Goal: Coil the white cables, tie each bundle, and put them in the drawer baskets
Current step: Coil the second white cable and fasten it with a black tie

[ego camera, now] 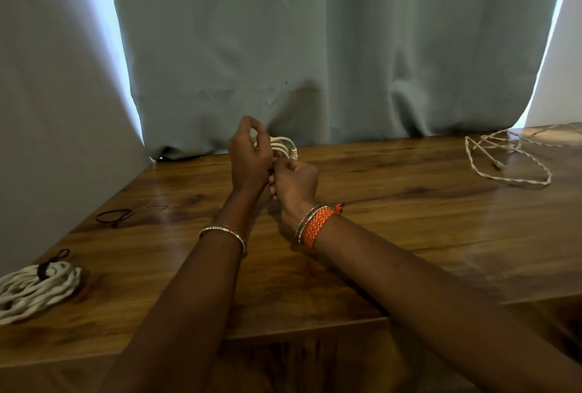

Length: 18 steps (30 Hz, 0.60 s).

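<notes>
From my remote seat I take the wooden surface [393, 235] as my landmark. At its near left corner lies a coiled white cable bundle [34, 290], thick loops lying side by side, with a dark tie [52, 263] cinched round one end; I judge that one finished but not yet stowed. Farther back along the left edge lies a loose dark tie [118, 215], unused.

Above the middle of the surface, toward its back edge by the grey curtain [315, 46], both hands work on a second coil [282, 147]. The left hand [248, 156] has its grip curled closed around the coil, whose cream loops fan out past the fingers with a plug end showing. The right hand [296, 181] sits just below and touching it, fingers pressed together; what they pinch, cable tail or tie, I cannot tell. I read this as the end of coiling or the start of tying.

At the far right corner a thin white cable [510, 159] sprawls in loose, uneven loops, untouched.

No drawer or baskets are in view, so all the stowing remains.
</notes>
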{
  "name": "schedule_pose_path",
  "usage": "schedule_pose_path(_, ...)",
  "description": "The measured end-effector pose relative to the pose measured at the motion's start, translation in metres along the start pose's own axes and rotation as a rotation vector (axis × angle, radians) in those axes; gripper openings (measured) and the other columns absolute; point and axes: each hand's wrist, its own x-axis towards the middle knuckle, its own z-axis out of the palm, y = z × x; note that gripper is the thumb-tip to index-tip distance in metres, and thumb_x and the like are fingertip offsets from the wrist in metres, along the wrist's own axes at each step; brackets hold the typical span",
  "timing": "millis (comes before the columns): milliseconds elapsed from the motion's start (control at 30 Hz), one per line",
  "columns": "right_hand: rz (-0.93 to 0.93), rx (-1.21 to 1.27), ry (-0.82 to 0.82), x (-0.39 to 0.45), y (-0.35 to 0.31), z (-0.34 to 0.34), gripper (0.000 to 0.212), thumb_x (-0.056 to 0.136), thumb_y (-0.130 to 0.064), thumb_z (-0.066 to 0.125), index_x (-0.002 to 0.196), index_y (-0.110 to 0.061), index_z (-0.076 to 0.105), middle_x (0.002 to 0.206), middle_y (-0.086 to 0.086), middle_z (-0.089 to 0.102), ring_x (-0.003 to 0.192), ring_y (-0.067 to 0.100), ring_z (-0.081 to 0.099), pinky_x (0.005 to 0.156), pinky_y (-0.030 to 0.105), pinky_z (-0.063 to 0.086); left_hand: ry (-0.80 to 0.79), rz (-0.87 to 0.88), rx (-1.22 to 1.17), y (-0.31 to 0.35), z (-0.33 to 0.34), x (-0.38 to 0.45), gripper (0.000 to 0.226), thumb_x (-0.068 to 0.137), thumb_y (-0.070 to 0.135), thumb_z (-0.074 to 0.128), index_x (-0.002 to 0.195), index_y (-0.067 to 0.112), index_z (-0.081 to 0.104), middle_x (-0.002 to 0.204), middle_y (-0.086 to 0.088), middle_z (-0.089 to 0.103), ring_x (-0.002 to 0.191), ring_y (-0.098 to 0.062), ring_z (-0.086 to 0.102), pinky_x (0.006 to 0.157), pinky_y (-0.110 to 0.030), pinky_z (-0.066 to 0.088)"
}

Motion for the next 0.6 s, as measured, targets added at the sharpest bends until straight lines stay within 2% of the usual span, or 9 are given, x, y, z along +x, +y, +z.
schedule_pose_path(33,0.011,-0.015,-0.007,-0.001,0.000,-0.001,0.016,0.092,-0.010,0.055,0.081,-0.004,0.065,0.055,0.002,0.053,0.040,0.007,0.045,0.034,0.014,0.036,-0.004,-0.004,-0.005,0.001,-0.001,0.001,0.009,0.081,0.012,0.039,0.077,0.014,0.047,0.048,0.009,0.038,0.040,-0.004,0.042,0.041,-0.016,0.026)
schedule_pose_path(100,0.016,0.008,-0.004,-0.001,-0.002,0.000,0.015,0.091,-0.010,0.056,0.080,-0.004,0.065,0.054,0.002,0.053,0.041,0.008,0.044,0.034,0.014,0.035,-0.007,-0.037,-0.062,0.002,-0.001,0.001,0.016,0.079,0.009,0.035,0.091,0.011,0.046,0.051,0.005,0.040,0.042,-0.006,0.042,0.044,-0.018,0.029)
schedule_pose_path(233,0.045,0.187,0.079,0.001,-0.014,0.002,0.026,0.090,-0.011,0.059,0.063,-0.011,0.058,0.051,0.001,0.049,0.036,0.005,0.039,0.034,0.013,0.031,-0.017,-0.104,-0.168,0.013,0.008,-0.001,0.026,0.078,0.012,0.031,0.099,0.014,0.045,0.055,0.001,0.044,0.048,-0.009,0.043,0.049,-0.027,0.034)
schedule_pose_path(367,0.136,0.254,0.066,0.005,-0.020,-0.004,0.029,0.090,-0.007,0.055,0.062,-0.013,0.055,0.052,0.000,0.046,0.029,0.001,0.032,0.032,0.013,0.027,0.056,-0.270,-0.232,0.018,0.021,-0.004,0.033,0.078,0.021,0.030,0.104,0.014,0.049,0.061,0.001,0.047,0.056,-0.015,0.046,0.056,-0.032,0.037)
schedule_pose_path(467,0.190,0.238,0.022,0.009,-0.020,-0.005,0.029,0.089,-0.005,0.053,0.062,-0.014,0.056,0.048,-0.003,0.046,0.027,0.001,0.030,0.031,0.013,0.026,0.146,-0.385,-0.220,0.020,0.023,-0.007,0.030,0.086,0.016,0.036,0.111,0.006,0.050,0.071,0.000,0.050,0.071,-0.021,0.050,0.065,-0.035,0.038)
schedule_pose_path(533,0.208,0.235,0.002,0.011,-0.019,-0.005,0.030,0.088,-0.004,0.054,0.060,-0.013,0.056,0.040,-0.006,0.045,0.026,0.002,0.030,0.030,0.012,0.025,0.172,-0.430,-0.194,0.020,0.022,-0.008,0.023,0.091,0.009,0.037,0.106,0.003,0.054,0.075,0.003,0.050,0.077,-0.020,0.049,0.065,-0.025,0.036)
schedule_pose_path(600,0.202,0.226,-0.002,0.013,-0.018,-0.005,0.031,0.087,-0.003,0.054,0.058,-0.013,0.056,0.036,-0.007,0.044,0.026,0.003,0.030,0.030,0.012,0.025,0.164,-0.430,-0.147,0.019,0.022,-0.007,0.026,0.092,0.008,0.037,0.092,-0.001,0.061,0.072,0.001,0.053,0.071,-0.017,0.048,0.059,-0.020,0.033)
